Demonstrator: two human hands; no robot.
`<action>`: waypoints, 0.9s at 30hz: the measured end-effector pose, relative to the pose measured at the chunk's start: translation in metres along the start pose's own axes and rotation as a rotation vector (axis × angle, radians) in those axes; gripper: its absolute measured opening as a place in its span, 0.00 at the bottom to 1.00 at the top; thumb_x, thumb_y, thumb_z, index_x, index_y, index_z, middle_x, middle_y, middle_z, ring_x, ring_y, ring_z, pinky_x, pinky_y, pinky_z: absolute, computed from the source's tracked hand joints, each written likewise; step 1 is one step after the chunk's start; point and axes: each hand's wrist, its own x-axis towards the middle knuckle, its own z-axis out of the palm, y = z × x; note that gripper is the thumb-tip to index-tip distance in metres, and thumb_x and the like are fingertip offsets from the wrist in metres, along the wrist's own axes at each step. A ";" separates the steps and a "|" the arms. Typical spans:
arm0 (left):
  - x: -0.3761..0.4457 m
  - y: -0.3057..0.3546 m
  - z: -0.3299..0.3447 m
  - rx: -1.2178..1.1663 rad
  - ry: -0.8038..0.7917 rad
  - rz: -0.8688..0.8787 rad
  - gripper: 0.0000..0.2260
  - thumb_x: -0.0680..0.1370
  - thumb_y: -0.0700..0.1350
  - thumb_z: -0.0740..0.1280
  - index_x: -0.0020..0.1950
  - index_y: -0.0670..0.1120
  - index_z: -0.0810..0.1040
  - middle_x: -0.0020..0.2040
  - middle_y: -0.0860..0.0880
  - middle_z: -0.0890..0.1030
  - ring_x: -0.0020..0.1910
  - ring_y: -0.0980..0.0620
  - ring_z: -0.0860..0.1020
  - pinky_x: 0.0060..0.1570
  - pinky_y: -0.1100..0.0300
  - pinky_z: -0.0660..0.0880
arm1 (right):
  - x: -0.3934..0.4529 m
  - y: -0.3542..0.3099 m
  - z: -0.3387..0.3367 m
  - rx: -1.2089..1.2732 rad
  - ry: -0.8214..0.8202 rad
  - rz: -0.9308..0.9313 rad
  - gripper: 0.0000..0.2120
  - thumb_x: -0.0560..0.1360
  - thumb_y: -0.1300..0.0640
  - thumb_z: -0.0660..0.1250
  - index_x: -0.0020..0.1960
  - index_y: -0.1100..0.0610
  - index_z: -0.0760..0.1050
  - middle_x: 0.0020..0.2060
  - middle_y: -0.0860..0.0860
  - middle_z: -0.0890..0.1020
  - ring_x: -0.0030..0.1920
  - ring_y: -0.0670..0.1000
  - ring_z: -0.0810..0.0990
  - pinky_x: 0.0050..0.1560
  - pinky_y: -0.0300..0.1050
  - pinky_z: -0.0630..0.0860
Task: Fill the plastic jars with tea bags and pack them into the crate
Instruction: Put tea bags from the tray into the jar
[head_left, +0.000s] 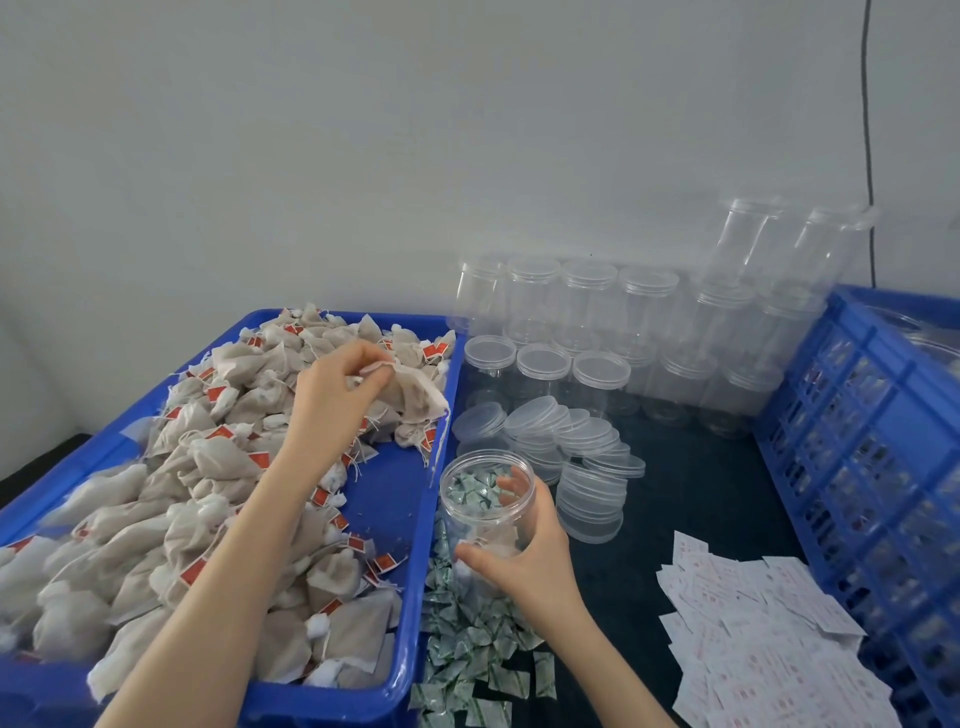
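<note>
A big blue plastic tub (410, 499) sits on the left, and it is piled with soft, crinkly, beige cloth tea bags (156, 519). Each one has a thin white string and a little red paper tag. The left hand (332, 395) reaches over the pile near the far end of the tub. Its fingers are curled and pinch one tea bag (415, 395), which hangs just above the others.

The right hand (524, 551) wraps around a round, clear plastic jar (485, 499) that stands just beside the tub's right wall. The thumb is on the near side and the fingers show through the see-through wall. The jar has no lid on, and a bit of a beige tea bag lies at the bottom.

Small green and white folded paper packets (467, 649) lie in a heap on the dark table (701, 493), touching the jar's foot and running along the tub.

Behind the jar is a loose pile of flat, round, clear plastic lids (576, 441). Farther back stand many more clear empty jars (597, 312) — some with lids, some stacked against the white wall (363, 130).

Flat white paper slips with red print (753, 634) are spread on the right. Next to them stands a blue plastic crate with holes in its sides (872, 447) — what is inside is too blurry to tell.
</note>
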 end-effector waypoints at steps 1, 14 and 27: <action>0.000 0.006 0.001 -0.025 0.015 0.030 0.07 0.78 0.41 0.66 0.46 0.54 0.78 0.42 0.64 0.78 0.43 0.69 0.76 0.43 0.72 0.68 | 0.000 0.000 0.000 0.000 0.000 0.004 0.48 0.53 0.42 0.78 0.70 0.41 0.64 0.64 0.42 0.75 0.65 0.42 0.74 0.68 0.50 0.73; -0.028 0.042 0.037 0.010 -0.445 0.314 0.13 0.75 0.40 0.70 0.43 0.60 0.78 0.40 0.65 0.79 0.44 0.62 0.78 0.46 0.68 0.75 | 0.003 0.005 -0.003 0.012 0.025 -0.019 0.43 0.54 0.44 0.79 0.64 0.34 0.64 0.59 0.38 0.77 0.61 0.37 0.76 0.60 0.39 0.75; -0.003 0.009 0.028 0.070 -0.585 0.181 0.09 0.77 0.46 0.67 0.45 0.63 0.78 0.42 0.63 0.82 0.44 0.66 0.79 0.44 0.71 0.74 | 0.002 0.009 -0.007 -0.036 0.046 -0.059 0.41 0.55 0.43 0.79 0.61 0.25 0.63 0.58 0.28 0.74 0.61 0.31 0.72 0.53 0.22 0.69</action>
